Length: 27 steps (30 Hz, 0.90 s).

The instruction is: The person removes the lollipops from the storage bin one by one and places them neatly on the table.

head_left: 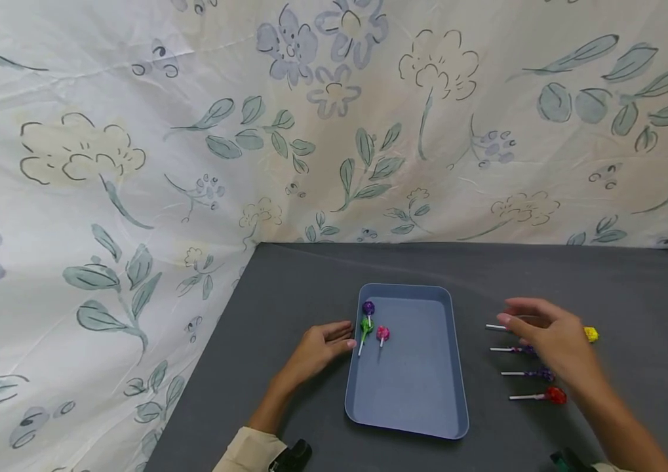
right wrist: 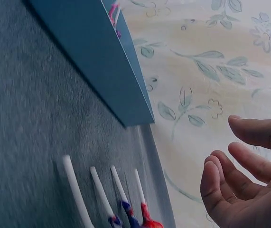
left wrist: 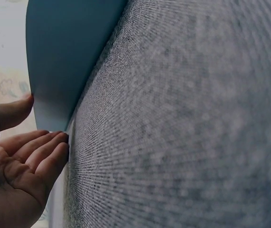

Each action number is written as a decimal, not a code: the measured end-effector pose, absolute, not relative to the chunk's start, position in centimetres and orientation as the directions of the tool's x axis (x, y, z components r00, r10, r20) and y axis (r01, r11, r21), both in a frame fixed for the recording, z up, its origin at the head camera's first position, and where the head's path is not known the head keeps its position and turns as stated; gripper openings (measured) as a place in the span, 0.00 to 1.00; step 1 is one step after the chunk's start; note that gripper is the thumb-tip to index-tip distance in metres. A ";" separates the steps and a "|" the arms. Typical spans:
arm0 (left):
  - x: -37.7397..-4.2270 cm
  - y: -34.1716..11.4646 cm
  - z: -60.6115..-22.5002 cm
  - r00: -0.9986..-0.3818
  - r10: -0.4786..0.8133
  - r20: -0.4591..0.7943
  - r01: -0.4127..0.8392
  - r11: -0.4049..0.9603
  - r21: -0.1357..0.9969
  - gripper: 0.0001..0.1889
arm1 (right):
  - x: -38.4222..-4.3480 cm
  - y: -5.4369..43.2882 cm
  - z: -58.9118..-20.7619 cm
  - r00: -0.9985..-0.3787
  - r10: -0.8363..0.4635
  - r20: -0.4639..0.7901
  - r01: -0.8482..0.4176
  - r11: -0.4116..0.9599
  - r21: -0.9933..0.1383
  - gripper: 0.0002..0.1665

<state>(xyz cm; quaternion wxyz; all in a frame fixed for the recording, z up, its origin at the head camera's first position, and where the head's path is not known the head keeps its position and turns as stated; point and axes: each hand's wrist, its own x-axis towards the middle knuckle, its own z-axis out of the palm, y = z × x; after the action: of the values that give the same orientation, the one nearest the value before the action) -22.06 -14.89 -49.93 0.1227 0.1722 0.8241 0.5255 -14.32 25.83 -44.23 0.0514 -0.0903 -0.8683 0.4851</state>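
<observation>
My left hand [head_left: 323, 349] is at the left side of a blue tray [head_left: 413, 380]. In the left wrist view its thumb [left wrist: 19, 113] touches the tray's edge, and the fingers are extended near its side. Inside the tray lie a purple lollipop [head_left: 368, 307], a green lollipop [head_left: 366, 325] and a pink lollipop [head_left: 383, 334]. Above a column of lollipops on the right, my right hand [head_left: 558, 337] hovers with loosely bent fingers, holding nothing. Below it lie two purple lollipops [head_left: 540, 374] and a red lollipop [head_left: 555, 394]. A white stick [head_left: 495, 327] pokes out from under the hand, its head hidden.
A yellow lollipop [head_left: 590, 334] shows just right of my right hand. Everything lies on a dark grey cloth surface [head_left: 304, 282]. Floral fabric [head_left: 334, 164] hangs behind it and along the left side.
</observation>
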 end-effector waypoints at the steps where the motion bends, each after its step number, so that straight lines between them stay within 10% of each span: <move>1: -22.1 -14.9 -49.9 -0.910 0.414 -0.020 0.157 0.390 0.908 0.29 | -14.4 25.6 -44.2 -0.981 0.194 0.006 0.095 0.507 -0.857 0.38; 27: -22.2 -14.4 -49.8 -0.913 0.407 -0.028 0.150 0.398 0.905 0.29 | -17.4 20.2 -43.7 -0.987 0.143 0.070 -0.013 0.364 -0.931 0.31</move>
<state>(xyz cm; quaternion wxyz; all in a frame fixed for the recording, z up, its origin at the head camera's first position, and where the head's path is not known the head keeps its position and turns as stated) -22.21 -14.45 -49.84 0.1229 0.1683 0.8271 0.5220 -17.39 20.24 -43.74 0.0694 -0.0397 -0.8229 0.5625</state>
